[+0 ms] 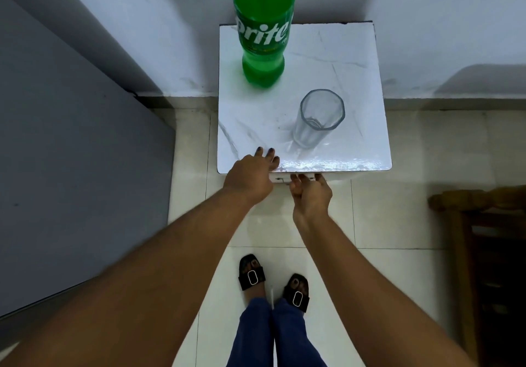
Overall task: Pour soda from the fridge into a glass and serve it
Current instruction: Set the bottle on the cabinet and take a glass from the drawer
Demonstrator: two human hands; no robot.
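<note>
A tall green soda bottle (263, 29) stands upright at the back left of a small white marble-patterned table (358, 82); its top is cut off by the frame. An empty clear glass (318, 119) stands upright near the table's front middle. My left hand (252, 177) rests at the table's front edge, fingers spread onto the top, just left of the glass and holding nothing. My right hand (311, 193) hangs just below the front edge with fingers loosely curled and nothing in them. Neither hand touches the glass or the bottle.
A grey fridge side (71, 167) fills the left. White walls meet behind the table. A wooden chair (484, 238) stands at the right. My feet in black sandals (273, 281) stand on the pale tiled floor before the table.
</note>
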